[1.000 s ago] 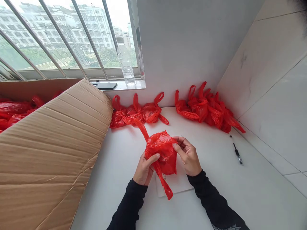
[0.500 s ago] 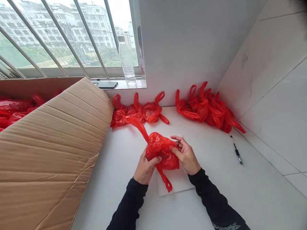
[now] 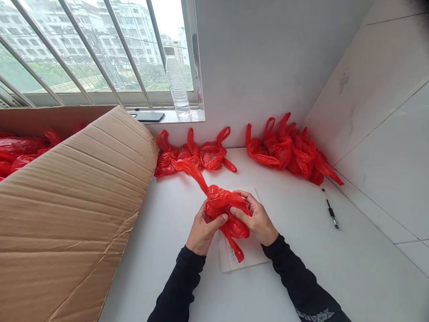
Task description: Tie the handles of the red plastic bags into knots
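A white worktop (image 3: 164, 232) spreads beside a cardboard box (image 3: 83, 201), with red bags (image 3: 283, 152) ranged along its far edge. On it lies a paper (image 3: 251, 257), partly under one held bag (image 3: 228, 203). The left hand (image 3: 203, 230) grips the bag's left side, the right hand (image 3: 259, 219) its right. Working the plastic between both grips appears to be the step in hand; the next move seems to call for steady pressure. A pen (image 3: 331, 210) rests well apart at right. The paper's small writing is illegible; no brand can be read.
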`<state>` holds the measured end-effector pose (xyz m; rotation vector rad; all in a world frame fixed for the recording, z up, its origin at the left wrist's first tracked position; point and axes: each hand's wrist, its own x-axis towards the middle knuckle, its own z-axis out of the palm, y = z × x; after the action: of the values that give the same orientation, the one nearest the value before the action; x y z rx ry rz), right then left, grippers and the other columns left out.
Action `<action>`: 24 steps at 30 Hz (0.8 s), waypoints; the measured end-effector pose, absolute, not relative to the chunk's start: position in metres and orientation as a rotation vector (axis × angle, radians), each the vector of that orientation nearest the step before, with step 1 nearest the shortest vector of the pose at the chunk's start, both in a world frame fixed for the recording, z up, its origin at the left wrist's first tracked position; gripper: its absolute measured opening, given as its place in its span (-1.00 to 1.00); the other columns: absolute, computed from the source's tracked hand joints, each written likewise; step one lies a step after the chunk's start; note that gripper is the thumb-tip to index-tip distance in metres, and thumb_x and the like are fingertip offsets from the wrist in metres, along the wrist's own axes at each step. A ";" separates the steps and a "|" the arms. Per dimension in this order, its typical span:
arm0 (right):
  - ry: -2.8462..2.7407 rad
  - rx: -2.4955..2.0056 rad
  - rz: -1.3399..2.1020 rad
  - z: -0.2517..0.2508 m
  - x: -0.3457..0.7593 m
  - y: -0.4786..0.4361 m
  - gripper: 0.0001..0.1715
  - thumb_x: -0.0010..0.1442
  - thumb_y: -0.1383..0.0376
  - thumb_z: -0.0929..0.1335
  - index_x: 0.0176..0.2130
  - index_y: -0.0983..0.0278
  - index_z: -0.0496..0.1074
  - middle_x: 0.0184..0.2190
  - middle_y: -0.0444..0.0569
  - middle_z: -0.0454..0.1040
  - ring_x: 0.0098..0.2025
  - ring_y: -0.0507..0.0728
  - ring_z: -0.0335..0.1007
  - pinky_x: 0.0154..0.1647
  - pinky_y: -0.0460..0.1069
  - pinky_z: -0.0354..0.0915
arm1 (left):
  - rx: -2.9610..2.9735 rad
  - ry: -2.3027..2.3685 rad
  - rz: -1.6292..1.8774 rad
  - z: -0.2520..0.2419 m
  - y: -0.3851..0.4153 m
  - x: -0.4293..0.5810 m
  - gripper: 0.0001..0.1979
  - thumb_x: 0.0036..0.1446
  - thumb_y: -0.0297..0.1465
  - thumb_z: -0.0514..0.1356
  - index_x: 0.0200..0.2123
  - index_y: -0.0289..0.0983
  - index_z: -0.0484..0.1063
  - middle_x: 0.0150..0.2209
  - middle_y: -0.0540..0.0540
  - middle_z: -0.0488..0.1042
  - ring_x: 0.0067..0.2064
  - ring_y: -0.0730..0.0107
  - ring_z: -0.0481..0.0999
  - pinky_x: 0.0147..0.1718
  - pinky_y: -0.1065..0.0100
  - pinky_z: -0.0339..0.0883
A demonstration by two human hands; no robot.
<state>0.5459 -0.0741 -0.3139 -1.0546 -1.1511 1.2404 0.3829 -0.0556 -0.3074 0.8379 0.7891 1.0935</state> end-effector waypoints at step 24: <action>-1.233 -1.096 1.313 -0.324 0.548 -0.071 -0.47 0.24 0.12 0.40 0.15 0.18 0.32 -0.19 -0.03 0.53 -0.10 0.16 0.48 0.04 0.12 0.37 | 0.394 0.735 1.260 -0.306 -0.052 0.375 -0.67 0.05 -0.36 0.30 -0.07 -0.27 0.52 -0.22 -0.11 0.63 -0.06 0.06 0.59 -0.02 0.15 0.42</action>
<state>0.5477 -0.0712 -0.3241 -1.0957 -1.2328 1.3128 0.3746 -0.0524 -0.3060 0.3940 0.7348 1.2602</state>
